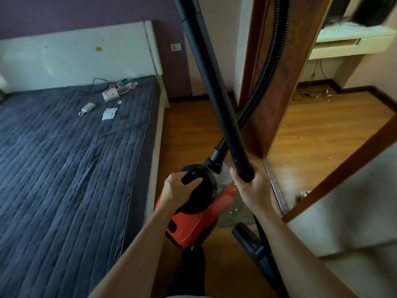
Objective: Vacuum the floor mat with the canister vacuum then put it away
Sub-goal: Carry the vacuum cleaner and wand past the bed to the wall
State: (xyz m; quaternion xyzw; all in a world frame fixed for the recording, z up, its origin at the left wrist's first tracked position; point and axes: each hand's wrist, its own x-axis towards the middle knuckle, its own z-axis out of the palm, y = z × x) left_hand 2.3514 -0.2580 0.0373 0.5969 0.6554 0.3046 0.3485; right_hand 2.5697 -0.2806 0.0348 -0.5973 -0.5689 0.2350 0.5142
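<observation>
Red vacuum [193,220], seemingly lifted: left hand [176,188] curled round its handle [191,177], right hand [251,188] wrapped round the wand [214,93] at its lower end. The grey mat [238,216], crumbs on it, lies beneath, toward three o'clock. Best set the vacuum down off the mat, hose [270,67] clear of the door [277,82].

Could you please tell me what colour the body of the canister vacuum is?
The canister vacuum has an orange-red body with a black top and handle, seen in the head view.

You are in a bedroom of a home. A bed [64,158] with a grey quilted cover and a white headboard [75,57] fills the left side. The floor [189,130] is wood, and a wooden door [277,82] stands open toward another room.
</observation>
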